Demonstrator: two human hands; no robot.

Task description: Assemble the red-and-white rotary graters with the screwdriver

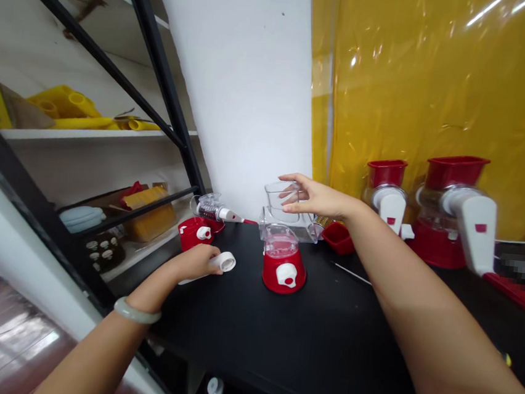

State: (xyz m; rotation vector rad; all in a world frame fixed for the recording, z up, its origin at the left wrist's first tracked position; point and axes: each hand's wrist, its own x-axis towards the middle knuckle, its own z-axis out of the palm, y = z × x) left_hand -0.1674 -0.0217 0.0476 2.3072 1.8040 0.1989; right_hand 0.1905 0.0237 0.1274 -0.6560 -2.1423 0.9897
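Note:
My left hand (197, 261) is closed around a white crank handle (226, 262), its round socket end facing me. My right hand (316, 196) grips the clear feed chute (280, 202) at the top of a rotary grater, some fingers showing through the plastic. This grater stands upright on the black table, its red base (283, 273) carrying a white locking knob (286, 276) in front. A metal grating drum (321, 222) lies behind its clear barrel, close to a red hopper piece (338, 238).
Another red-based grater (196, 233) stands at the back left. Two assembled graters (386, 196) with red hoppers (455, 172) stand on the right. A thin metal rod (352, 273) lies on the table (295, 342). A black-framed shelf (164, 63) borders the left side.

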